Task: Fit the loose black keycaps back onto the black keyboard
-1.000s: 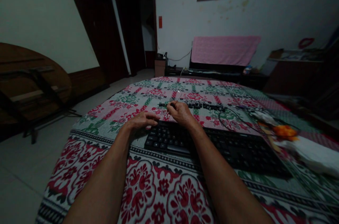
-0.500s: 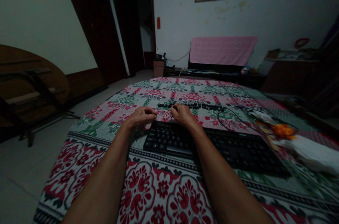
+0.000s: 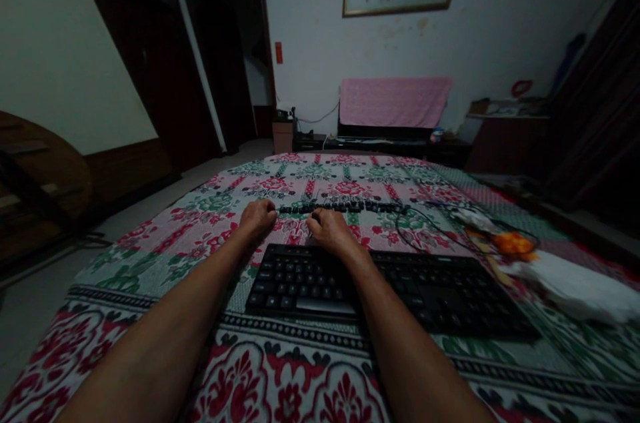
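A black keyboard (image 3: 400, 286) lies on a floral cloth (image 3: 280, 383) in front of me. Beyond it runs a row of loose black keycaps (image 3: 360, 207). My left hand (image 3: 257, 217) is curled with its fingers bent, resting on the cloth at the left end of that row. My right hand (image 3: 327, 229) is curled too, just past the keyboard's far edge, fingertips at the keycap row. What either hand holds, if anything, is hidden by the fingers.
A black cable (image 3: 425, 226) loops to the right of the keycaps. An orange object (image 3: 513, 243) and a white cloth (image 3: 575, 286) lie at the right. A pink-covered piece of furniture (image 3: 395, 103) stands at the far wall. A folded wooden table (image 3: 35, 183) is at the left.
My left hand has moved forward from the keyboard's far left corner to the left end of the keycap row. The right hand stayed near the row. The camera tilted and shifted.
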Demonstrator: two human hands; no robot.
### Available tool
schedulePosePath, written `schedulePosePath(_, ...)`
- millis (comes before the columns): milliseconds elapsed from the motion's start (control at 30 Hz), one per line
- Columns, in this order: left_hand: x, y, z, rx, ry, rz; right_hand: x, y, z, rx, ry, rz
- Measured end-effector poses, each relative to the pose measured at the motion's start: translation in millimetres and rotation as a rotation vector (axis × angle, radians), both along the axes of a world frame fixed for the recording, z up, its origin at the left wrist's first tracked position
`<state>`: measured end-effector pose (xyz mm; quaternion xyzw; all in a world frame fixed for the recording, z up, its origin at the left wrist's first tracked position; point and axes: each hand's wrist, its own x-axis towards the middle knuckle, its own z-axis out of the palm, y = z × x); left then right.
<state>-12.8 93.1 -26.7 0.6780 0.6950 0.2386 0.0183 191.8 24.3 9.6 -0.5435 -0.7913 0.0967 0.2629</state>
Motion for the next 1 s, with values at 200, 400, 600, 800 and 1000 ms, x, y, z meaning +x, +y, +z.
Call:
schedulePosePath(200,-4,22,-5.9,-0.041,0.081,-0.027,0,1,-4.0,0.014,0.010,0.021)
schedulePosePath(400,-2,21,-7.5,-0.075,0.038,-0.016,-3,0,-5.0,0.008,-0.002,0.021)
schedulePosePath(600,-2,20,-7.7,-0.058,0.042,-0.018,-3,1,-6.1,-0.006,0.003,0.028)
schedulePosePath(800,-7,21,-10.3,-0.032,0.004,-0.060,-3,-1,-4.0,-0.026,0.037,0.026)
schedulePosePath(1000,-9,0,-7.5,-0.010,-0.268,-0.007,-6,-3,0.2,0.023,0.088,0.072)
